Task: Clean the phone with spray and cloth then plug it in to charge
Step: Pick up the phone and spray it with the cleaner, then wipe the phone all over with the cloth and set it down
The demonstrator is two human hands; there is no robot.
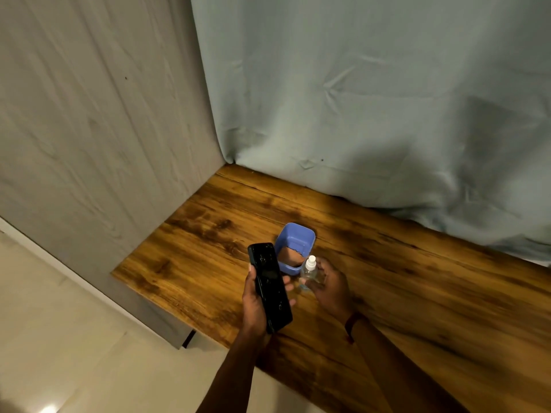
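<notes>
Left hand (255, 307) on one phone (269, 286), right hand (329, 289) on one spray bottle (309, 271).
Grips the black phone face up over the wooden tabletop (417, 263); curls round the clear, white-capped bottle just beside it. Just behind both, one blue tub (298, 235) on the tabletop, one brown cloth (290, 257) inside.

One head-worn view, from above the near left corner of the wooden table (417, 278), facing forward and down across the table towards the draped cloth (372, 99) behind it, left hand (253, 305) and right hand (331, 290) close under the lens
</notes>
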